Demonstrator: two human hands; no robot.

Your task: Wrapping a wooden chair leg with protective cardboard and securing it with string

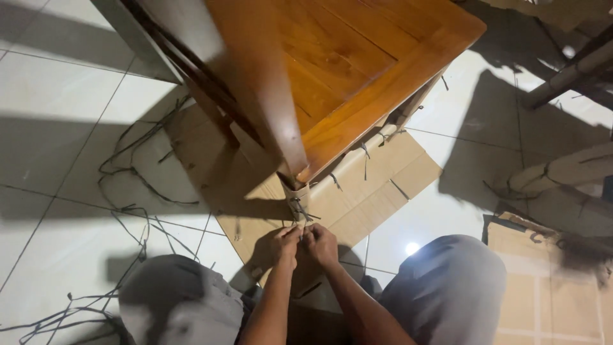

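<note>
Two hands meet low in the head view, right below the corner of a wooden table. The left hand (276,246) and the right hand (321,245) sit knuckle to knuckle, their fingers curled in tight and pinched on a dark strap (299,214) that is knotted around the cardboard wrapping (295,193) on the table leg. The strap's loose ends stick out just above the fingertips; which hand has which end cannot be made out, since the fingertips hide each other.

The wrapped leg stands directly under the corner of the orange-brown tabletop (357,57), and a second cardboard-covered rail (357,156) runs off up to the right from it, tied with more short straps. Under the leg lies a flattened cardboard sheet (377,191) on the pale tiled floor (51,96).

Both knees, in grey trousers (447,281), frame the hands on either side. A tangle of cut dark straps (137,191) trails over the tiles to the left, well apart from the hands. More cardboard-wrapped pieces (562,172) lie at the right edge.
</note>
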